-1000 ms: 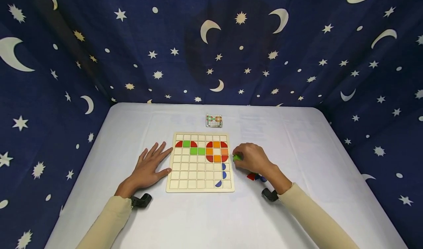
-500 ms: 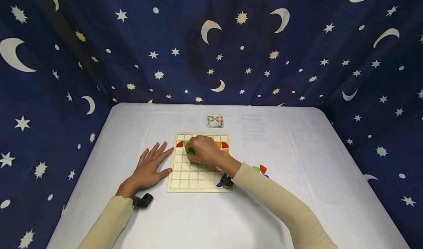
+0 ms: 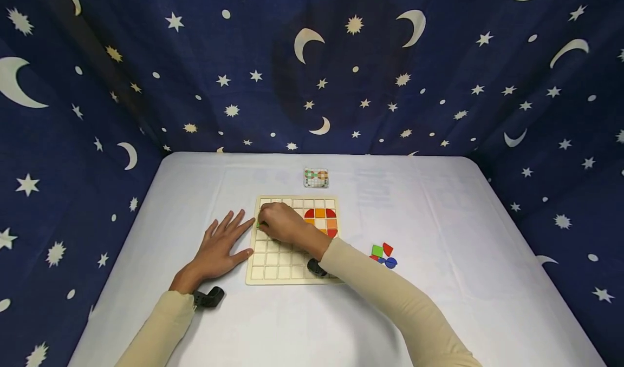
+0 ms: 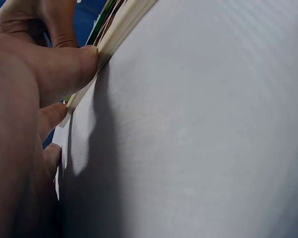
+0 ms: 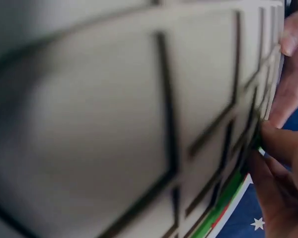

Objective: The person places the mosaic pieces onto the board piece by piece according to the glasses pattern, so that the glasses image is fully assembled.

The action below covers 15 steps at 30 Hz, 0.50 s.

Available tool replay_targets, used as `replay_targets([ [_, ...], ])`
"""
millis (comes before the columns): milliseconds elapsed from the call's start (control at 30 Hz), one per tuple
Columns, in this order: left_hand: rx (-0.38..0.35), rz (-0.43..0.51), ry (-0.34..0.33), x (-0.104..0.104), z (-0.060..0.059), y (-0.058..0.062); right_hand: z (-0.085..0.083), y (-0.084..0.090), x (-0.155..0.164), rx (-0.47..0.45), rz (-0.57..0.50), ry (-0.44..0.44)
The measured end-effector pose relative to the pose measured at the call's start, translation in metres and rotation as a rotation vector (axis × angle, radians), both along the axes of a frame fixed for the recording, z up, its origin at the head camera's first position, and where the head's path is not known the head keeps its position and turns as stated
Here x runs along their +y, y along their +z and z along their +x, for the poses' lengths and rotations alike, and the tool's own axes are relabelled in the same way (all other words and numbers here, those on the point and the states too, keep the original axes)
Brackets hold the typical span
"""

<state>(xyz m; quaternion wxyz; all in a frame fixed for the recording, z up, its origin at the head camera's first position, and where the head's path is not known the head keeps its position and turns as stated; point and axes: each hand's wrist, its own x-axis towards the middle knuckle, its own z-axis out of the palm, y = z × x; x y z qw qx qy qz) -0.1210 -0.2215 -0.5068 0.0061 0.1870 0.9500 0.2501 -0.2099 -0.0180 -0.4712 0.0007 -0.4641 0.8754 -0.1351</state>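
Observation:
A wooden grid board point(image 3: 271, 273) lies flat on the table. My left hand point(image 3: 220, 250) rests flat beside its left edge, fingers spread; in the left wrist view the thumb point(image 4: 74, 64) presses against the board's side. My right hand point(image 3: 285, 224) reaches over the upper left of the board and pinches a green tile point(image 3: 259, 224) at the leftmost column. The right wrist view shows thumb and finger around this green tile point(image 5: 259, 142), close to the left hand's fingertips. Red and orange tiles point(image 3: 319, 213) form a ring at the board's upper right. The right hand and forearm hide other tiles.
Right of the board lie loose pieces: a green square point(image 3: 377, 250), a red piece point(image 3: 388, 248), blue pieces point(image 3: 391, 262) and more red. A small pattern card point(image 3: 316, 178) lies behind the board. A dark starry curtain point(image 3: 341, 85) surrounds the white table point(image 3: 439, 221).
My right hand has carried the green tile from right of the board leftward across the grid to its left column. The left hand has stayed in place.

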Motion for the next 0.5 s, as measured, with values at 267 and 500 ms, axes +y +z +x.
replay_targets([
  [267, 0.028, 0.006, -0.001, -0.002, 0.0, -0.002, 0.01, 0.003, -0.006, 0.131, 0.157, -0.085],
  [500, 0.001, -0.012, -0.001, -0.001, 0.001, -0.001, 0.011, 0.005, -0.004, 0.165, 0.189, -0.101],
])
